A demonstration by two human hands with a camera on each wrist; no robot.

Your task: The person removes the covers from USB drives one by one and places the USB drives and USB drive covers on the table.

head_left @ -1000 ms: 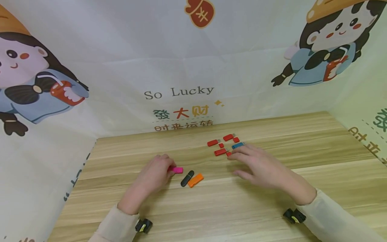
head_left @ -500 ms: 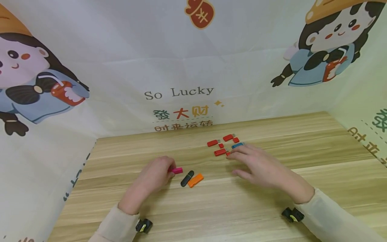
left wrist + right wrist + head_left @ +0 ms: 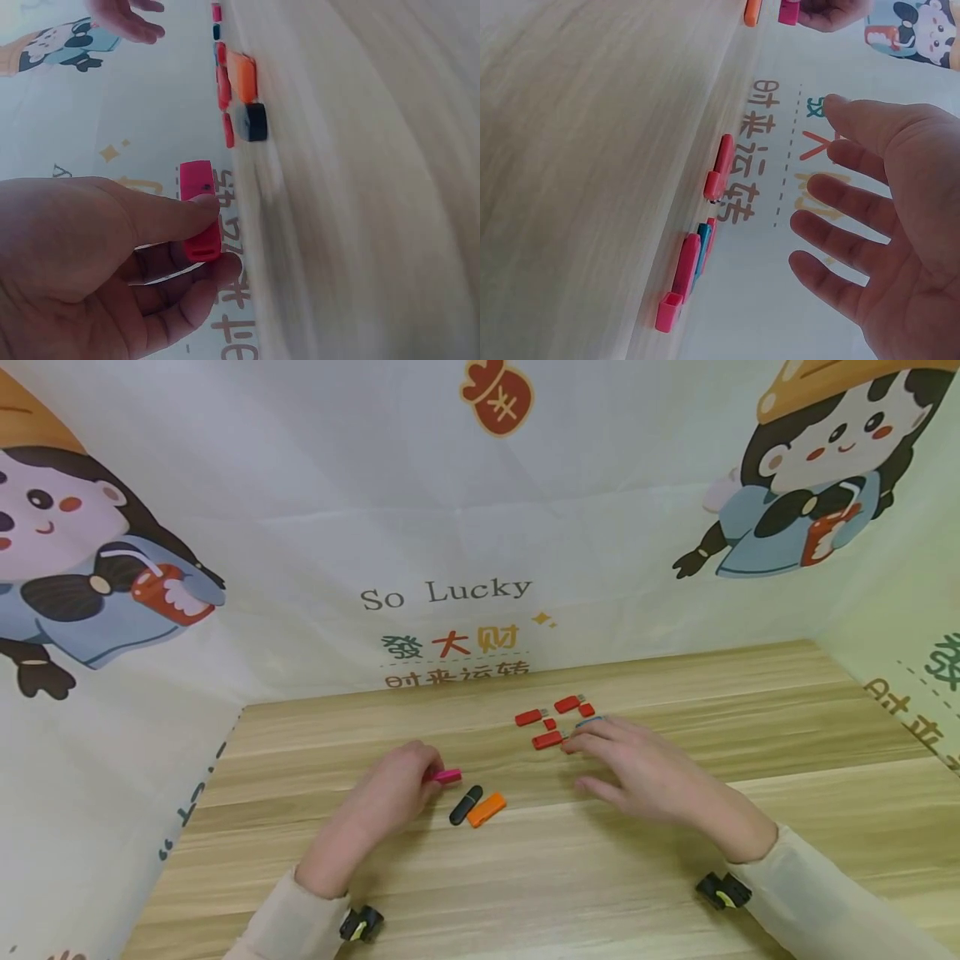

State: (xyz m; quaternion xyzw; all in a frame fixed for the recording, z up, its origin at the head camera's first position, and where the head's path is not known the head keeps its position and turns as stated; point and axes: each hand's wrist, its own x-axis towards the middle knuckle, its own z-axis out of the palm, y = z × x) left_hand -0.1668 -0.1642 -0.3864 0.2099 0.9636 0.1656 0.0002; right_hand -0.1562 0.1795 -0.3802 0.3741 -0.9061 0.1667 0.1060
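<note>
My left hand (image 3: 390,789) pinches a pink USB stick (image 3: 450,776) between thumb and fingers. In the left wrist view the pink stick (image 3: 199,174) is held up off the wooden table, one end pointing away from the palm. Just right of that hand lie a black USB stick (image 3: 466,805) and an orange one (image 3: 487,810), side by side. My right hand (image 3: 637,772) hovers with spread, relaxed fingers and holds nothing. Beyond its fingertips is a blue USB stick (image 3: 588,721), partly hidden by the fingers. Left of it lies an uncapped red USB stick (image 3: 547,741).
Two more red USB sticks, one on the left (image 3: 528,717) and one farther back (image 3: 567,703), have bare metal plugs. Small red caps (image 3: 587,710) lie beside them. A printed cloth (image 3: 300,568) hangs along the back edge of the table (image 3: 525,893).
My left hand has shifted slightly up and to the right with the pink USB stick, which has tilted. The right hand has barely moved.
</note>
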